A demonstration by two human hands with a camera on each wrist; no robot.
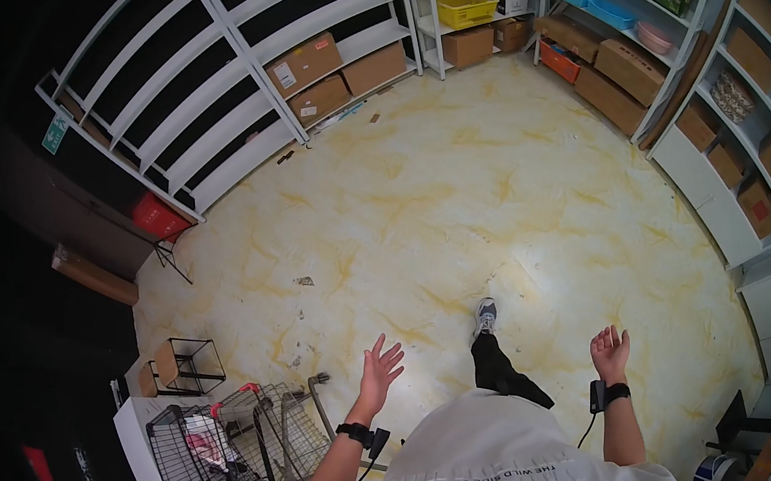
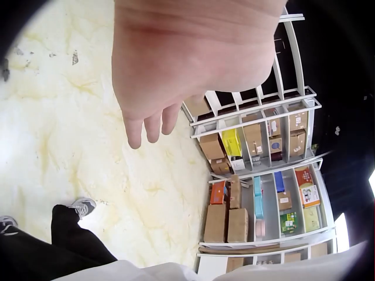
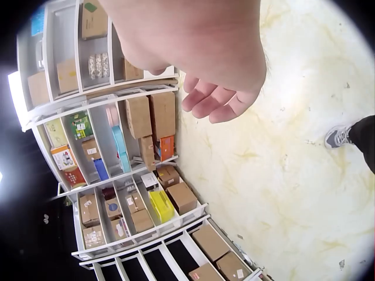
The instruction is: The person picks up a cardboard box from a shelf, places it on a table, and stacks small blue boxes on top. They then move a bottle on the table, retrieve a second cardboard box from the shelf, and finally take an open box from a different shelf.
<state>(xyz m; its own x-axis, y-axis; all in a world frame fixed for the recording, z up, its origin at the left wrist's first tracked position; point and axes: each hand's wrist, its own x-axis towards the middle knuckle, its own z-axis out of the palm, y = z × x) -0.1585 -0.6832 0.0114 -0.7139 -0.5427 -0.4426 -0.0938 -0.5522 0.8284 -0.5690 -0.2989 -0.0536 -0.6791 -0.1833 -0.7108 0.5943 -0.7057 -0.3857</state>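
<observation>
My left hand (image 1: pixel 381 372) is held out over the floor with its fingers spread, holding nothing. In the left wrist view the back part of that hand (image 2: pixel 187 64) fills the top, three fingertips pointing down. My right hand (image 1: pixel 611 354) hangs out on the other side, its fingers loosely curled around nothing. Those bent fingers (image 3: pixel 217 102) also show in the right wrist view. Nearest to the left hand is a wire shopping cart (image 1: pixel 279 430) with a red-tipped handle. A shoe (image 1: pixel 485 315) of the person stands on the floor between the hands.
White shelving (image 1: pixel 325 21) with cardboard boxes (image 1: pixel 303 64) lines the far wall. More shelves on the right hold a yellow basket (image 1: pixel 466 9), blue bins and boxes. Small stools (image 1: pixel 187 363) stand behind the cart, and a red bin (image 1: pixel 157 215) sits farther back. Debris (image 1: pixel 303 282) dots the pale floor.
</observation>
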